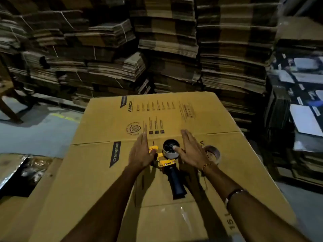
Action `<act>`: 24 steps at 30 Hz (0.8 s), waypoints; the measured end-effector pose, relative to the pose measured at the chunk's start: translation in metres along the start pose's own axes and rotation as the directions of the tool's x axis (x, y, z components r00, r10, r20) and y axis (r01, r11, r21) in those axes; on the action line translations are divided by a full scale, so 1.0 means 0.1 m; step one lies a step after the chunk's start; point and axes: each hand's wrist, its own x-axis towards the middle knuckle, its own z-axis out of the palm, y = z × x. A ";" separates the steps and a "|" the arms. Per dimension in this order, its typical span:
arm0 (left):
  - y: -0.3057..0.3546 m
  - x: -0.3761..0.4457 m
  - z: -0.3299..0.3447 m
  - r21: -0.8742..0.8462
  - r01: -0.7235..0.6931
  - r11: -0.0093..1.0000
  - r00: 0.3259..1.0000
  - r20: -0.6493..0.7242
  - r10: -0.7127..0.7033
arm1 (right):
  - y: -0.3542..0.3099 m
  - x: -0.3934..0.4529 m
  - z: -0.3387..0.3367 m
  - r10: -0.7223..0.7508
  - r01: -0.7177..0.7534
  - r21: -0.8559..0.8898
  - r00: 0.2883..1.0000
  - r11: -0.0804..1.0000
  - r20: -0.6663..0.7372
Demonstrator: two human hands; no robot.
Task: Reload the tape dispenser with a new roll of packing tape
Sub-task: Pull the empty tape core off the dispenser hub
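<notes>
While the tape dispenser [168, 160] lies on the carton [108, 172], our left hand [140, 154] rests flat at its nine o'clock and our right hand [191, 150] — fingers straight, thumb on the roll [170, 150] — could tip it; a second roll [213, 153] waits at three o'clock.

Dim, yellowish light fills what looks like a storeroom. Straight ahead, beyond the big flattened carton [157, 119] that serves as a work surface, bundles of flattened cardboard [167, 41] rise in tall stacks, many tied with pale string, and they close off the whole far side like a wall. Off to the right, darker printed boxes [304, 95] with white and blue panels are piled up in leaning heaps. The floor [35, 130] is pale grey concrete with a scuffed yellow mark on it. At the far left stands a wooden frame [10, 102] with a slanted leg. Nearer on the left lies something shiny and crinkled [26, 168] beside a wooden board [7, 163].
</notes>
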 end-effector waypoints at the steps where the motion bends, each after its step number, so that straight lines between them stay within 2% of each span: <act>1: 0.01 -0.03 0.05 -0.062 0.036 0.997 0.999 0.025 -0.035 | 0.00 -0.04 0.08 0.007 -0.007 0.029 1.000 1.000 0.020; 4: 0.04 -0.16 0.15 -0.190 0.094 0.977 0.990 0.122 -0.072 | -0.01 -0.21 0.25 0.055 -0.060 0.071 0.996 0.996 0.076; 6: 0.03 -0.23 0.27 -0.286 0.124 0.950 0.987 0.133 -0.089 | 0.00 -0.31 0.35 0.086 -0.098 0.133 0.992 0.986 0.090; 10: 0.00 -0.24 0.50 -0.451 0.143 0.881 0.990 0.070 -0.125 | -0.02 -0.47 0.48 0.106 -0.137 0.293 0.987 0.946 0.122; 13: 0.09 -0.25 0.53 -0.545 0.140 0.827 0.989 0.047 -0.137 | -0.04 -0.54 0.57 0.150 -0.184 0.448 0.982 0.875 0.111; 17: 0.33 -0.47 0.39 -0.635 0.125 0.763 0.992 0.053 -0.118 | -0.22 -0.72 0.69 0.182 -0.186 0.621 0.981 0.762 0.071; 20: 0.40 -0.57 0.50 -0.695 0.183 0.696 0.980 0.078 -0.181 | -0.33 -0.83 0.81 0.157 -0.192 0.737 0.981 0.648 0.117; 24: 0.37 -0.59 0.53 -0.685 0.220 0.694 0.966 0.057 -0.251 | -0.44 -0.88 0.95 0.151 -0.197 0.757 0.980 0.624 0.130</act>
